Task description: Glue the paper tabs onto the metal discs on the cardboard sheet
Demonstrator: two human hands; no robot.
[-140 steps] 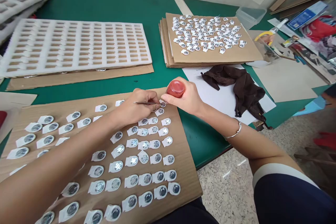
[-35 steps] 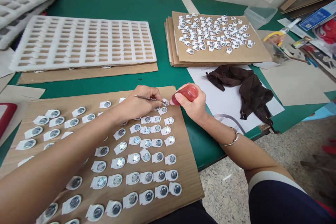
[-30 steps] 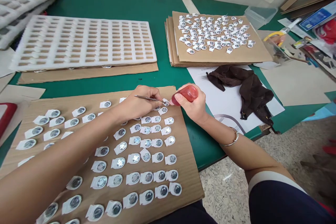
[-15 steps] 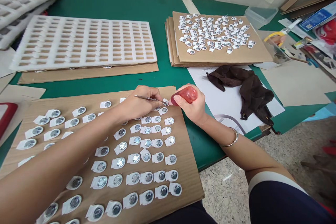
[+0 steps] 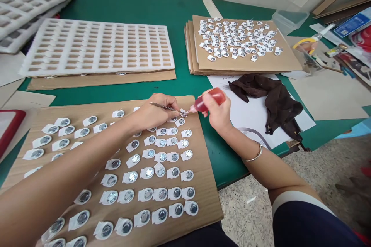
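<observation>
My left hand is closed around metal tweezers, whose tip reaches a small round metal part on a white backing near the board's far right corner. My right hand grips a red squeeze bottle, tilted so that its pale nozzle points left at that same part. Whether the nozzle touches it I cannot tell. Several rows of similar round silver parts with white tabs lie on the cardboard sheet under my arms. My left forearm hides some of them.
A white foam tray with rectangular slots lies at the back left. A cardboard stack carries many more round parts. Right of it are dark cloth, yellow-handled scissors and a clear plastic box. A red-edged object sits at left.
My right hand has drawn slightly back to the right with the bottle, and the nozzle now shows. My left hand stays nearly in place with the tweezers.
</observation>
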